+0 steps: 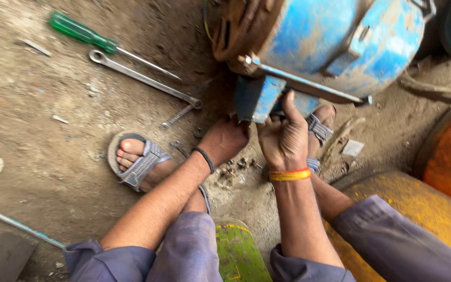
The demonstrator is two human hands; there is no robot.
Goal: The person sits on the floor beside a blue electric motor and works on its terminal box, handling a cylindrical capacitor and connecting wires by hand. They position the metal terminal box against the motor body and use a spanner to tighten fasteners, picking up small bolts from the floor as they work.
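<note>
**Both hands at the motor's foot**

I see the motor (pixel 335 42) lying on the dirt floor (pixel 53 130), and I place everything from it. My right hand (pixel 284 140) is just under it, fingers (pixel 292 107) curled tight around the blue foot (pixel 257 96), thumb pressed up to the base rail. My left hand (pixel 225 140) sits beside the foot, touching its lower edge; its fingers are tucked under, so I cannot tell whether they grip anything.

The motor's top is cut off by the frame, and the foot's underside is hidden by my hands. Small dark bits below the foot are too blurred to name.

The motor is blue, chipped and dusty, with a rusty end. A spanner (pixel 142 78) and green screwdriver (pixel 100 42) lie well left of it.
</note>
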